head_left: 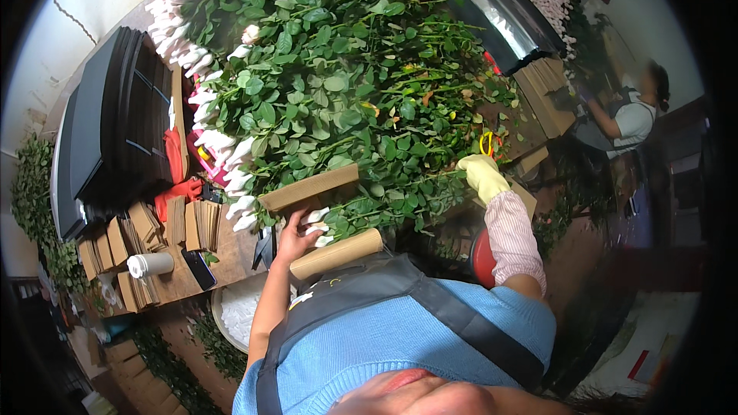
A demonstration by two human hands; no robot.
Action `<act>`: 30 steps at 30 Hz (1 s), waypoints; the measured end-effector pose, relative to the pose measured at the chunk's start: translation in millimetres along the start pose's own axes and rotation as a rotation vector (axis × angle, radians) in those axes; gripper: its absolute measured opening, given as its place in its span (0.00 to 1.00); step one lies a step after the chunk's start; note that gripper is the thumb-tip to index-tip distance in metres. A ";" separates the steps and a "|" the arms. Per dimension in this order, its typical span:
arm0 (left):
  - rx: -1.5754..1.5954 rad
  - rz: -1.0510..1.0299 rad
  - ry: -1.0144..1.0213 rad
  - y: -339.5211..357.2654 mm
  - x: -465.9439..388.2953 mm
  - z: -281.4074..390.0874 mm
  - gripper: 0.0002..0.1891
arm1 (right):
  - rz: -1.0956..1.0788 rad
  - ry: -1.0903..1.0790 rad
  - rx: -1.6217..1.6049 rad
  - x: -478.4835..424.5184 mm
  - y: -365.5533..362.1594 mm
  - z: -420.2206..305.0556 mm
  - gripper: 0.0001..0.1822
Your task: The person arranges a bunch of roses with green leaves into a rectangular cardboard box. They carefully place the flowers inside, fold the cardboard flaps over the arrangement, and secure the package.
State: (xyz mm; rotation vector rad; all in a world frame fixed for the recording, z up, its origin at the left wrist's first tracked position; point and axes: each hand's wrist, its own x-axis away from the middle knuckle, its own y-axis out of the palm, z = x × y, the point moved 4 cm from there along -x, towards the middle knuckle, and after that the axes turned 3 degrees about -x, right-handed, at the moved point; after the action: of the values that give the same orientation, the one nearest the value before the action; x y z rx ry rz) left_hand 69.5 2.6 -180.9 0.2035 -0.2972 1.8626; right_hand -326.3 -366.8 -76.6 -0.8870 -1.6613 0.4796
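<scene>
My bare left hand (297,237) rests against a few rose heads in white sleeves (314,229). These lie between a standing flap of corrugated cardboard (311,187) and a curled one (337,252) close to my apron. Whether the fingers grip the heads is unclear. My right hand (485,177), in a pale yellow rubber glove, closes around the stem end of leafy rose stems (398,199) running across from those heads. Beyond lies a large heap of roses (323,86), with white-sleeved heads on the left. Yellow-handled scissors (487,143) lie just past the glove.
Stacked dark sheets (115,121), small cardboard pieces (202,225), a white lidded cup (150,265) and a phone (198,269) occupy the table's left. A tub of white sleeves (236,317) sits below the edge. A red stool (483,256) stands right; another person (631,118) works farther off.
</scene>
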 end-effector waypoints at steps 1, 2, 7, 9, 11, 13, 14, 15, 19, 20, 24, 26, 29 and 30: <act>-0.118 -0.023 0.013 0.4 0.0 3.7 0.37 | -0.079 0.023 0.083 -4.5 -0.3 -5.2 0.14; -0.195 -0.057 0.016 2.0 1.5 6.1 0.33 | -0.105 -0.149 0.341 -3.2 -3.4 -17.7 0.15; -0.416 -0.024 0.155 2.1 4.3 16.9 0.23 | 0.125 -0.573 0.847 40.9 -53.4 -140.1 0.14; -0.444 -0.017 0.135 0.9 1.9 16.2 0.20 | 0.464 -0.904 0.558 67.0 -86.2 -222.7 0.14; -0.565 0.013 0.174 -0.2 -2.1 17.9 0.17 | 0.698 -1.220 0.317 79.2 -111.7 -298.3 0.13; -0.609 0.042 0.079 -0.9 -5.6 15.2 0.14 | 0.946 -1.356 0.374 64.2 -129.2 -369.8 0.15; -0.568 0.036 0.054 0.4 -5.9 14.7 0.14 | 1.007 -1.248 0.610 45.2 -132.8 -403.4 0.16; -0.530 0.038 0.027 1.4 -5.7 14.5 0.14 | 1.102 -1.129 0.837 27.0 -132.2 -431.1 0.18; -0.607 0.095 0.021 5.2 -1.9 20.9 0.14 | 1.040 -0.885 0.842 -12.8 -123.7 -469.1 0.17; -0.475 0.105 -0.004 4.9 -2.0 21.0 0.14 | 1.004 -0.859 0.797 -10.0 -123.4 -470.2 0.13; -0.328 0.088 -0.205 5.1 -2.7 8.0 0.17 | 1.103 -1.282 0.259 65.3 -153.4 -440.2 0.15; -0.322 0.093 -0.149 6.4 -4.0 -0.2 0.17 | 1.164 -1.612 0.183 117.0 -166.1 -410.9 0.16; -0.320 0.103 -0.089 5.7 -4.4 -21.4 0.16 | 0.598 -1.759 0.023 169.2 -147.3 -344.5 0.15; -0.317 0.112 -0.042 4.3 -4.6 -28.6 0.16 | 0.551 -1.768 0.061 184.2 -130.2 -319.3 0.15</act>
State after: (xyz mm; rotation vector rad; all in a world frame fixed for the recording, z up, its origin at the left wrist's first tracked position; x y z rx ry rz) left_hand 67.1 5.8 -209.8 0.0091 -0.6375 1.8932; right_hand -77.2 -352.8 224.3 -0.8352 -2.8330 2.0989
